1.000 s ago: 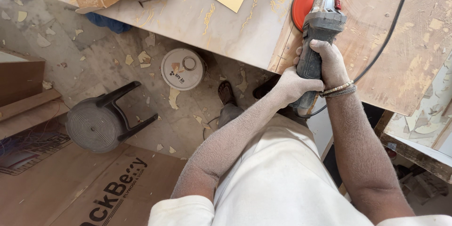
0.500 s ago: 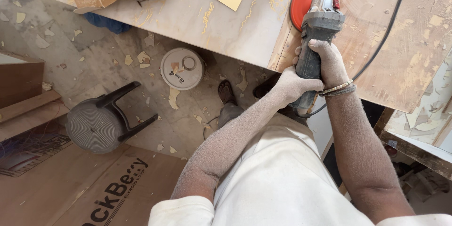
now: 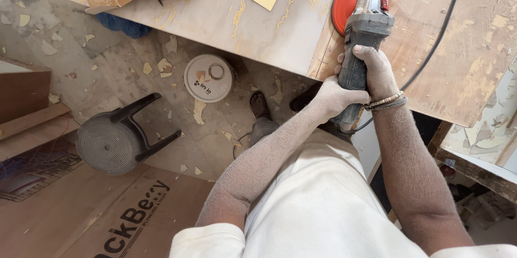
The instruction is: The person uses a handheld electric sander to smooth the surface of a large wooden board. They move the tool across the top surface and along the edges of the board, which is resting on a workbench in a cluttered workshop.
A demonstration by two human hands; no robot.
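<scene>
We see the grey angle grinder (image 3: 362, 37) with its red sanding disc (image 3: 344, 5) lying flat on the bare plywood panel (image 3: 458, 59), just past the seam with the pale laminate sheet (image 3: 231, 26). Against the frames from 1 second ago it has barely shifted, so we judge the sanding pass lingers on 1 spot. Both hands clamp the body: right hand (image 3: 374, 72) closed on top, left hand (image 3: 335, 96) wrapped just behind. A black cable (image 3: 439, 40) trails away; below stand a white tub (image 3: 209, 78) and an overturned stool (image 3: 116, 139).
</scene>
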